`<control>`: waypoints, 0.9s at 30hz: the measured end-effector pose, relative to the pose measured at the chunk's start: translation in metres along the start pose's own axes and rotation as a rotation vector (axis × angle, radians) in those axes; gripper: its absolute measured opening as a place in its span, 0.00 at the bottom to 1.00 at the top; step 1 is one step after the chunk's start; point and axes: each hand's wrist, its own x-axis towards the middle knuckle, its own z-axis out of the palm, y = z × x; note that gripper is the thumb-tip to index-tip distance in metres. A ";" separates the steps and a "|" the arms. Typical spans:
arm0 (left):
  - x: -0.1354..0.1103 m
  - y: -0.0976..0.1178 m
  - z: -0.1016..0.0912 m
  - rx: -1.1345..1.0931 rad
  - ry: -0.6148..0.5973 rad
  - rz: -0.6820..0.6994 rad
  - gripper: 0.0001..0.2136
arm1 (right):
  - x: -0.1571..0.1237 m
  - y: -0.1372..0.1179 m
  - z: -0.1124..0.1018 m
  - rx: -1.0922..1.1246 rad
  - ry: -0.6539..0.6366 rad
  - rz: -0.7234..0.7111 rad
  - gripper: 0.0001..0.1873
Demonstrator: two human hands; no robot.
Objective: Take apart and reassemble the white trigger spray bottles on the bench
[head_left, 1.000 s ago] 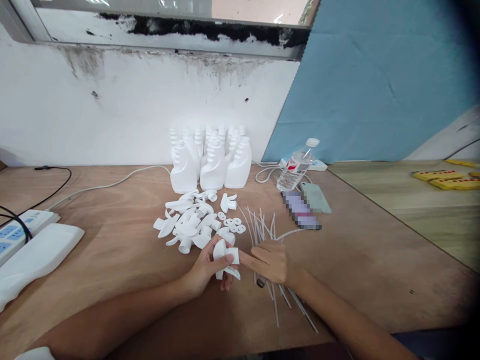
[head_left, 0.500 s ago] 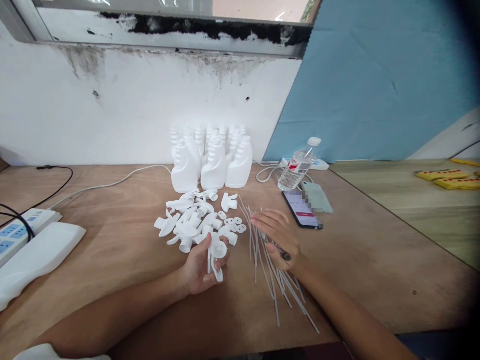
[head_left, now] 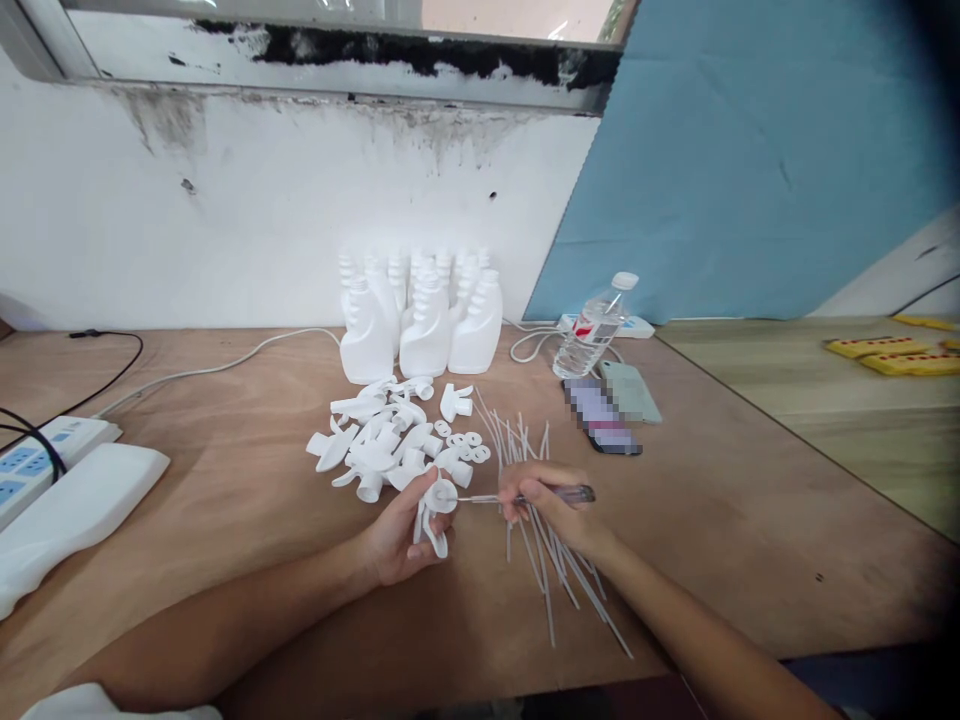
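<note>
My left hand (head_left: 397,535) is closed round a white plastic spray-trigger head (head_left: 433,512), held just above the wooden table (head_left: 225,510). My right hand (head_left: 551,505) pinches a thin screwdriver-like tool with a clear handle (head_left: 559,494); its metal tip points left and meets the opening of the trigger head. Under my right hand lies a bunch of thin white dip tubes (head_left: 547,560). Just beyond my left hand sits a pile of white trigger heads (head_left: 375,440) and a few small white washers (head_left: 469,445).
Several white plastic bottles (head_left: 420,320) stand against the wall. A water bottle (head_left: 592,330) and a phone (head_left: 604,420) lie to the right. A power strip (head_left: 45,455) and a white casing (head_left: 67,515) sit at the left edge, cables behind them. Yellow parts (head_left: 892,355) lie far right.
My right hand left the dip tubes, came back toward me and turned the tool so its tip now points into the trigger head. My left hand holds the trigger head almost still.
</note>
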 end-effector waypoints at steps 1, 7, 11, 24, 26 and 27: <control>0.000 -0.002 0.001 0.065 0.034 0.027 0.17 | 0.000 -0.002 0.001 -0.052 0.004 0.000 0.17; 0.000 -0.016 0.006 0.472 0.205 0.209 0.20 | 0.000 -0.011 -0.001 -0.207 -0.062 -0.052 0.21; 0.001 -0.018 0.003 0.521 0.224 0.244 0.20 | -0.001 -0.003 0.006 -0.142 -0.033 0.044 0.21; 0.003 -0.020 0.001 0.565 0.253 0.394 0.19 | 0.003 0.004 0.037 0.241 0.397 0.410 0.25; 0.005 -0.019 0.000 0.544 0.270 0.417 0.19 | 0.001 0.005 0.038 0.217 0.370 0.386 0.25; 0.005 -0.019 0.000 0.530 0.274 0.431 0.19 | 0.001 0.006 0.038 0.212 0.356 0.378 0.26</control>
